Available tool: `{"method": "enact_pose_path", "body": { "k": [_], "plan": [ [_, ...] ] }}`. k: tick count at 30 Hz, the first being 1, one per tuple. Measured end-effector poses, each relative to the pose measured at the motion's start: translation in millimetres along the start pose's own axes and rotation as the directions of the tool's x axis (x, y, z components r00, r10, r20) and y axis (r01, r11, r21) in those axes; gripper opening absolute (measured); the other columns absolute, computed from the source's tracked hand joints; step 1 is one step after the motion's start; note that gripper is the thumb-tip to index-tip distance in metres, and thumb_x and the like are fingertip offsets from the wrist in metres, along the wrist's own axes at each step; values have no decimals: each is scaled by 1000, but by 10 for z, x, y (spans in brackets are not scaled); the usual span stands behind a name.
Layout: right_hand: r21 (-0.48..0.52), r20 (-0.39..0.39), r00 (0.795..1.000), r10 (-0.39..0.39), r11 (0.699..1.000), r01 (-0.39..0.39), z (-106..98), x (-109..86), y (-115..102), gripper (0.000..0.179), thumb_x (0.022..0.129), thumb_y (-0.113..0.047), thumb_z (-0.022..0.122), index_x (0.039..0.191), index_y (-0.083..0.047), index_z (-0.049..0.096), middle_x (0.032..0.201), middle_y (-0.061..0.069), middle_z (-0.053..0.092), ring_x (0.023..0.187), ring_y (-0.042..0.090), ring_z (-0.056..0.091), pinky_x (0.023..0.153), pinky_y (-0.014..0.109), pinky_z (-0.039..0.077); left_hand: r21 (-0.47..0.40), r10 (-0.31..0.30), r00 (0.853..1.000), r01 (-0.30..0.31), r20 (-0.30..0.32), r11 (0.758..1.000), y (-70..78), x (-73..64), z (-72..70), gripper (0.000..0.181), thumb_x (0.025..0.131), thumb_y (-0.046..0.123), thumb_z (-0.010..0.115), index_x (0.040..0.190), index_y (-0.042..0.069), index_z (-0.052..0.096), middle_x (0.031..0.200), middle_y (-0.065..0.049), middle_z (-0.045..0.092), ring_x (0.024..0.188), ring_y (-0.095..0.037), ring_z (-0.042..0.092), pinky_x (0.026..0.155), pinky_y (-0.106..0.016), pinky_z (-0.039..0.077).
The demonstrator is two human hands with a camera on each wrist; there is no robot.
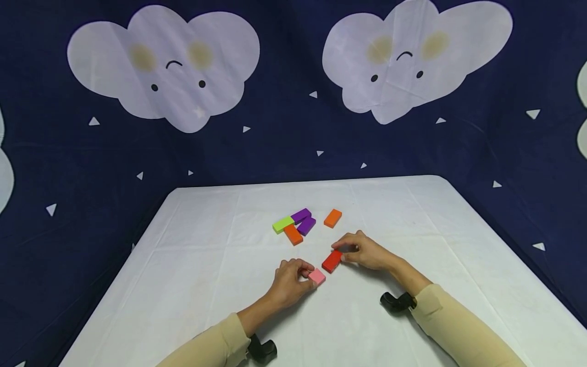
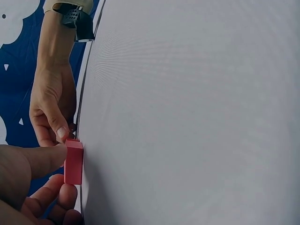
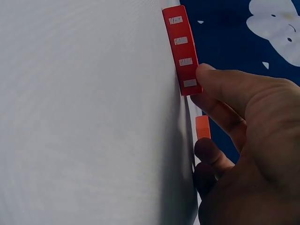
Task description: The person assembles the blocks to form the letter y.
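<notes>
A pink block [image 1: 317,277] is pinched between thumb and fingers of my left hand [image 1: 290,283], low over the white table. In the left wrist view the pink block [image 2: 73,162] appears end-on beside the thumb. My right hand [image 1: 365,251] grips a red block [image 1: 332,261] by its far right end, thumb on one side and fingers on the other. Several pale rectangular marks line one face of the red block [image 3: 182,51] in the right wrist view. The two held blocks are close together, with a small gap between them.
Farther back on the white table [image 1: 202,285], a lime green block [image 1: 283,225], an orange block [image 1: 293,235] and two purple blocks [image 1: 307,226] lie clustered together. Another orange block [image 1: 332,218] lies alone to their right. A dark blue cloud-patterned cloth [image 1: 284,153] hangs behind the table.
</notes>
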State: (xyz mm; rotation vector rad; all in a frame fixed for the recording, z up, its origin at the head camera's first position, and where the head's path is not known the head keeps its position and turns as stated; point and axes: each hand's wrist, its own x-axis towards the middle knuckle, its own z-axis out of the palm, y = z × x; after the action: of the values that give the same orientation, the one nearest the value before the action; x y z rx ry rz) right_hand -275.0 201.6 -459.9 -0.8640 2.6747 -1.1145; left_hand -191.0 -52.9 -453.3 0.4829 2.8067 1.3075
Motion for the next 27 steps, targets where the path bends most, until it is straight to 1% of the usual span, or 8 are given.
{"method": "enact_pose_path", "body": {
  "k": [9, 15, 20, 27],
  "plan": [
    [-9, 0, 999, -36, 999, 36, -7, 16, -2, 31, 82, -14, 68, 111, -24, 70, 111, -9, 68, 92, 14, 42, 78, 28, 33, -16, 10, 1000, -10, -9, 1000, -2, 5, -4, 24, 74, 13, 75, 97, 8, 68, 81, -4, 62, 76, -9, 38, 73, -28, 25],
    [-12, 2, 999, -51, 999, 51, 7, 41, -6, 33, 82, -11, 67, 111, -26, 69, 112, -9, 68, 94, 14, 41, 80, 29, 32, -10, -5, 1000, 5, 0, 1000, 22, 9, 15, 22, 76, 14, 74, 97, 9, 67, 81, -3, 62, 76, -10, 39, 73, -28, 24],
    [-11, 13, 998, -58, 998, 58, 11, 57, -15, 33, 83, -10, 66, 112, -26, 69, 112, -9, 67, 97, 13, 42, 83, 30, 30, 2, -17, 1000, 17, -7, 1000, 36, 16, 42, 22, 76, 16, 74, 96, 10, 67, 79, -2, 61, 76, -10, 38, 72, -28, 24],
    [-10, 18, 998, -66, 998, 67, 14, 69, -34, 33, 83, -10, 66, 112, -25, 69, 112, -9, 68, 93, 14, 42, 80, 29, 31, 4, -23, 1000, 23, -19, 1000, 52, 17, 59, 21, 77, 15, 74, 96, 11, 67, 78, -2, 61, 75, -10, 38, 72, -28, 24]
  ]
}}
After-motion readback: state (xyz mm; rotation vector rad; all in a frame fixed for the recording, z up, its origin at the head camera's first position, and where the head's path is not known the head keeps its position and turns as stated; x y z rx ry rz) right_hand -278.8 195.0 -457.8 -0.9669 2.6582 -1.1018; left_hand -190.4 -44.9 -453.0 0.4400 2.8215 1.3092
